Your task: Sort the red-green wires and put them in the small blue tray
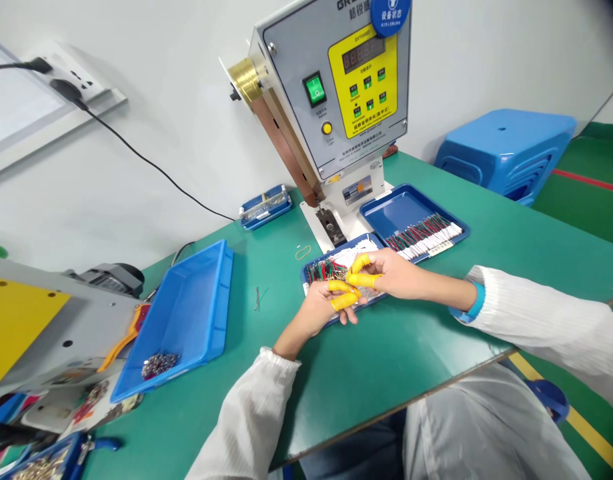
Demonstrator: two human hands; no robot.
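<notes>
Yellow finger cots cover the thumbs and forefingers of both hands. My left hand (327,303) is pinched closed, its fingertips almost meeting those of my right hand (379,272), which is pinched too. Whatever sits between the fingertips is too small to make out. Both hands are over the near blue tray (306,288), which holds red, green and black wires (327,270) and white pieces (359,248). Just behind is the far blue tray (393,208), with a row of wires ending in white sleeves (433,241).
A grey machine (296,73) with a yellow panel stands behind the trays. At left, a large blue bin (196,300) holds a small pile of metal parts (159,365). A rubber band (303,253) and loose wire (257,299) lie on the green table (376,380). Blue stools (506,147) stand right.
</notes>
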